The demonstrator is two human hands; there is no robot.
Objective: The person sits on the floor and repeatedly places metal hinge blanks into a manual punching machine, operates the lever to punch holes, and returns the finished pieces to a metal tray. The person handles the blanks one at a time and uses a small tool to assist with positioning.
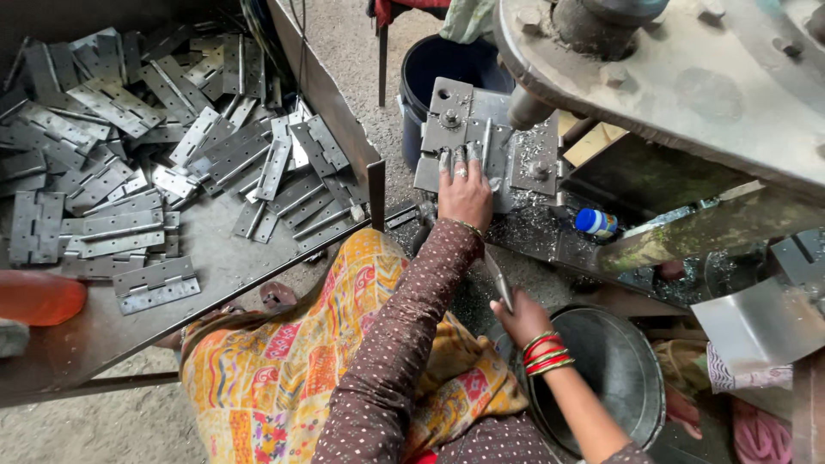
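Overhead at upper right: a big grey press arm (687, 77), rough and pitted, slanted across the corner. At left: a low metal worktop (223, 258) with a raised rim, heaped with flat grey hinges (129, 146), far too many and too overlapped to count, lying at all angles; one lone hinge (156, 284) apart from the heap near the front edge, long axis running left to right, slightly tilted. Below the press: a steel die fixture (481, 142), made up of bolted plates, dusted with metal shavings. Behind it: one dark blue bucket (434, 64), round, open at the top. At lower right: one round metal basin (614, 365), grey and dull. Beside the fixture, on the littered ledge: one small bottle (595, 222), lying on its side, blue cap, white body, yellowish band; print too small to make out. At far left edge: one orange-red rounded object (39, 298), blurred, kind not clear.

Left hand (465, 191) laid flat on the fixture, fingers stretched forward and close together, pressed down over the workpiece slot, a ring on one finger. Right hand (518, 316) curled around a thin metal rod (498, 279), gripped at its lower end, long axis pointed up and slightly left towards the fixture; red and green bangles (546, 353) stacked on that wrist.
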